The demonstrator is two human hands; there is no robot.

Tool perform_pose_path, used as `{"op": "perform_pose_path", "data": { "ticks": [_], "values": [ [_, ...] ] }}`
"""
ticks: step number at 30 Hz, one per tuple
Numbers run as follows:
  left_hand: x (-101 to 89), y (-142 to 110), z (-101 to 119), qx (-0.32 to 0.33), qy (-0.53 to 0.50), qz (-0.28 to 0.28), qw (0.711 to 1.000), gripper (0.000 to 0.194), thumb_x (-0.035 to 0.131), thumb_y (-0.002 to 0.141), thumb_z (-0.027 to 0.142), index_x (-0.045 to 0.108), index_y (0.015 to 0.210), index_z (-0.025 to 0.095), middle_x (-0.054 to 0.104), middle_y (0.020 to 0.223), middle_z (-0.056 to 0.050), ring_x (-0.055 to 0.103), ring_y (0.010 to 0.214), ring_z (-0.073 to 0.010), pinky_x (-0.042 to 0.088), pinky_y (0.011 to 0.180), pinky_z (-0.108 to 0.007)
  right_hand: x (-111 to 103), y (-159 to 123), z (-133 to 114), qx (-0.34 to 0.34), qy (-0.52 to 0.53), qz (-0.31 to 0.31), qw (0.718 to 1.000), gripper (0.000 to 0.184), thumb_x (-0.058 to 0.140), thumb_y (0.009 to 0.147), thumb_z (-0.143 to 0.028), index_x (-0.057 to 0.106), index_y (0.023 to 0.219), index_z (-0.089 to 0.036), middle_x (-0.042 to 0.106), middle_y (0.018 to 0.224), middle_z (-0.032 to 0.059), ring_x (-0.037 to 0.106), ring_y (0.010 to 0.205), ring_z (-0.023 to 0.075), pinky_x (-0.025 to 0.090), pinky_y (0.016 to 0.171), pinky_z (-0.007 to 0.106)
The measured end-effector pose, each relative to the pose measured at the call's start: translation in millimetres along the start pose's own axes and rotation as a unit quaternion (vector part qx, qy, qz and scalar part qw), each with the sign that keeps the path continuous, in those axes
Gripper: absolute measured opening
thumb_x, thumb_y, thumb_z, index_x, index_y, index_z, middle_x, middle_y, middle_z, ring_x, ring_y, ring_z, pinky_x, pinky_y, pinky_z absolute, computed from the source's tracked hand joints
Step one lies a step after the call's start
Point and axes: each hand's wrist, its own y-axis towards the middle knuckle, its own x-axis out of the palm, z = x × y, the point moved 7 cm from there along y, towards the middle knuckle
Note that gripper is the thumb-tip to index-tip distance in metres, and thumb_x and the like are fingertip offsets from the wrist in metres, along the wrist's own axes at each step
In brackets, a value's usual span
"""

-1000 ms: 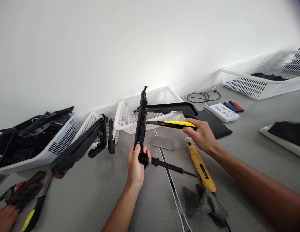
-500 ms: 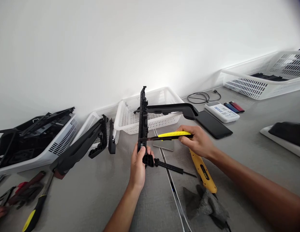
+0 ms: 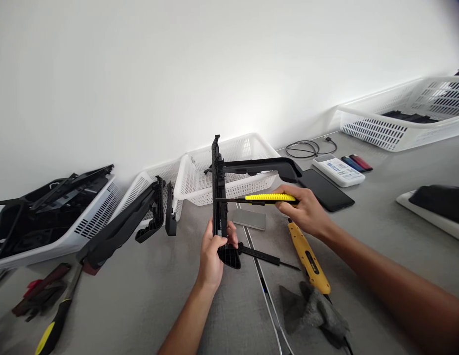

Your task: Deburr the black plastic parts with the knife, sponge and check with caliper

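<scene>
Upright in front of me stands a long black plastic trim part [image 3: 219, 187] with ribs and clips along it. My left hand [image 3: 211, 254] is closed round its lower end, thumb in front. A yellow-and-black utility knife [image 3: 270, 197] is gripped in my right hand [image 3: 305, 209]. Its thin dark blade points left and meets the middle of the trim part. Behind the part, another black curved plastic piece [image 3: 262, 168] lies across a white basket [image 3: 200, 190]. A black screwdriver-like tool [image 3: 261, 254] lies on the table just right of my left hand.
On the right lie a yellow power tool [image 3: 310, 259], a grey cloth [image 3: 314, 310], a black phone [image 3: 327, 191], a white box-shaped device [image 3: 338, 170] and a cable [image 3: 303, 149]. Baskets of black parts stand left [image 3: 92, 217] and far right [image 3: 373, 133]. A grey block [image 3: 249, 219] sits mid-table.
The knife blade has moved up along the trim part. My left hand and the part's lower end have dropped slightly. Another hand at the lower left edge has left the view.
</scene>
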Motion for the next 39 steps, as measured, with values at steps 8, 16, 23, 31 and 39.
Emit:
{"op": "perform_pose_path", "data": {
  "ticks": [8,16,23,31,39],
  "values": [
    [-2.5,2,0,-0.035,0.085,-0.023,0.996,0.029,0.063,0.098,0.044,0.069,0.086,0.018,0.068,0.078,-0.002,0.048,0.049,-0.0103,0.045,0.052,-0.027,-6,7,19,0.061,0.055,-0.059,0.995,0.015,0.059,0.078,-0.027,0.071,0.074,-0.02,0.058,0.069,-0.0011,0.048,0.065,0.0163,0.035,0.061,0.03],
    [-14.8,10,4,-0.056,0.135,-0.1,0.984,0.032,0.067,0.093,0.04,0.079,0.107,0.013,0.075,0.076,-0.007,0.048,0.045,-0.0106,0.044,0.049,-0.026,-14,10,14,0.076,0.053,-0.044,0.995,0.015,0.057,0.073,-0.03,0.064,0.064,-0.021,0.05,0.06,-0.0014,0.041,0.06,0.016,0.03,0.057,0.031],
    [-13.4,10,3,-0.061,0.123,-0.114,0.984,0.03,0.068,0.096,0.041,0.077,0.104,0.014,0.074,0.077,-0.005,0.049,0.047,-0.0103,0.045,0.05,-0.026,-10,8,11,0.063,0.04,-0.06,0.995,0.015,0.058,0.075,-0.031,0.065,0.066,-0.02,0.053,0.063,-0.0007,0.045,0.062,0.0167,0.032,0.059,0.031],
    [-9.1,8,-3,-0.048,0.081,-0.023,0.995,0.023,0.062,0.097,0.038,0.069,0.103,0.017,0.077,0.089,-0.006,0.054,0.051,-0.0113,0.047,0.054,-0.027,-11,5,17,0.069,0.0,0.016,0.997,0.014,0.058,0.078,-0.03,0.068,0.075,-0.02,0.055,0.065,-0.0013,0.044,0.058,0.0153,0.031,0.055,0.029],
    [0.2,3,-10,-0.055,-0.011,-0.03,0.998,0.051,0.062,0.081,0.02,0.061,0.132,0.023,0.076,0.111,-0.007,0.065,0.071,-0.0172,0.052,0.073,-0.033,-4,3,18,0.059,0.0,-0.002,0.998,0.013,0.058,0.081,-0.028,0.068,0.076,-0.021,0.055,0.067,-0.0009,0.045,0.063,0.0166,0.032,0.058,0.029]
  ]
}}
